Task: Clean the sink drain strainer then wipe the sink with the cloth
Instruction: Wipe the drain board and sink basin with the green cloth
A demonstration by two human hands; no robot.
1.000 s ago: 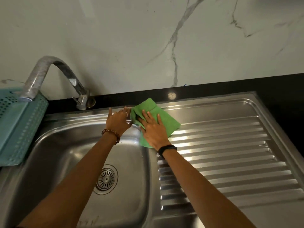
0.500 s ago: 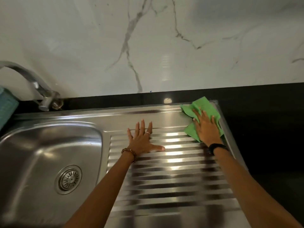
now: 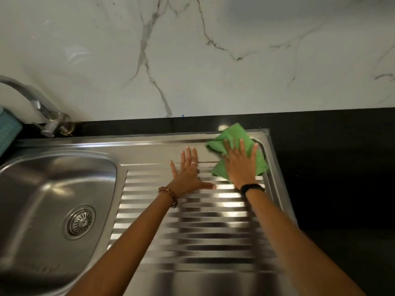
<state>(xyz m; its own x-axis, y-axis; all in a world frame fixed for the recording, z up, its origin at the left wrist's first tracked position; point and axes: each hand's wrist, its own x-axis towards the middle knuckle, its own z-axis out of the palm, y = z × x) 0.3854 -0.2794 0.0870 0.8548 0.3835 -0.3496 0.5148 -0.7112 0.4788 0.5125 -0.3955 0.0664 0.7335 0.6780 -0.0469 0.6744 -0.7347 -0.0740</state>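
Note:
My right hand [image 3: 240, 164] lies flat with fingers spread on a crumpled green cloth [image 3: 232, 136], pressing it onto the far right corner of the steel sink's ribbed drainboard [image 3: 192, 227]. My left hand [image 3: 187, 174] rests flat and spread on the drainboard just left of the cloth, holding nothing. The round metal drain strainer [image 3: 79, 222] sits in the bottom of the sink basin [image 3: 32, 189] at the left, apart from both hands.
A curved steel tap [image 3: 36, 105] stands behind the basin at the far left. A teal plastic basket [image 3: 8, 131] shows at the left edge. Black countertop [image 3: 331, 167] runs right of and behind the sink, below a white marble wall [image 3: 192, 50].
My right hand slid the cloth from the basin's edge right along the drainboard to its far right corner. My left hand moved from the basin rim onto the drainboard. The view shifted right.

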